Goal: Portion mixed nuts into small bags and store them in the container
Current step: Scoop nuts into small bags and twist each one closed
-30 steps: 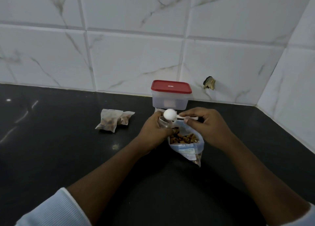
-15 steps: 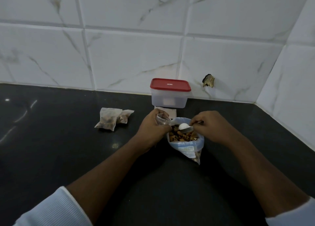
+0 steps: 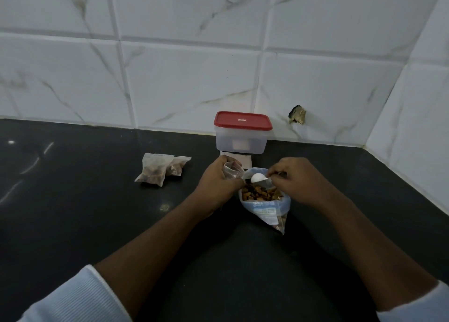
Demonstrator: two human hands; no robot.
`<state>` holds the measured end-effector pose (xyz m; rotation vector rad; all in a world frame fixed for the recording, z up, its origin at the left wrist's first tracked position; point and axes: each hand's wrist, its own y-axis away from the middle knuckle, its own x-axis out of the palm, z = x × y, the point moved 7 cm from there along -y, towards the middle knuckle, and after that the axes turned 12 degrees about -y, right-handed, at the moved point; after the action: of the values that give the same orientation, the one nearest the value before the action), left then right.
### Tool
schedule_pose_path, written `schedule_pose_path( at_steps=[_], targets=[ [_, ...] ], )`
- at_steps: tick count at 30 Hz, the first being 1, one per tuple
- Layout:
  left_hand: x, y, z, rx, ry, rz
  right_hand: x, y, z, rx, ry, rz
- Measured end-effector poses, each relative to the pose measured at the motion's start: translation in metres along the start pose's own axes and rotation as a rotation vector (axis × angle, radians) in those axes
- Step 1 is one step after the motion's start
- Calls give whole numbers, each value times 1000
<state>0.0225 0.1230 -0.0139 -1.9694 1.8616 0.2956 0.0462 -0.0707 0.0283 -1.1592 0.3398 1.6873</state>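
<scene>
A large clear bag of mixed nuts (image 3: pixel 264 200) stands open on the black counter (image 3: pixel 73 212). My right hand (image 3: pixel 298 183) grips a white plastic spoon (image 3: pixel 258 178) whose bowl sits at the bag's mouth, just above the nuts. My left hand (image 3: pixel 218 183) holds a small clear bag (image 3: pixel 232 170) open right beside the spoon. Two filled small bags (image 3: pixel 161 168) lie on the counter to the left. A clear container with a red lid (image 3: pixel 243 132), lid on, stands against the wall behind my hands.
A stack of flat small bags (image 3: pixel 245 160) lies just in front of the container. The tiled wall (image 3: pixel 194 79) runs along the back and turns a corner at the right. A chipped hole (image 3: pixel 297 117) marks the wall right of the container.
My right hand brought the spoon down from above the small bag into the big bag of nuts, then lifted it slightly toward the small bag. My left hand has stayed in place.
</scene>
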Motion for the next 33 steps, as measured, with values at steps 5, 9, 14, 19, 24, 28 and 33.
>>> schedule_pose_path(
  at_steps=[5, 9, 14, 19, 24, 28, 33],
  targets=[
    [0, 0, 0, -6, 20, 13, 8, -3, -5, 41, 27, 44],
    [1, 0, 1, -8, 15, 22, -1, 1, -7, 99, -32, 14],
    [1, -1, 2, -3, -10, 18, 1, 0, -7, 118, -91, -29],
    [1, 0, 0, 11, -10, 20, -2, 0, -11, 119, -167, -48],
    [1, -1, 1, 16, -22, 14, 6, -2, -14, 167, -295, -45],
    [2, -1, 1, 11, -26, 13, 8, 0, -20, 190, -372, -55],
    [2, -1, 1, 2, -32, 29, 8, 1, -25, 232, -471, -56]
  ],
)
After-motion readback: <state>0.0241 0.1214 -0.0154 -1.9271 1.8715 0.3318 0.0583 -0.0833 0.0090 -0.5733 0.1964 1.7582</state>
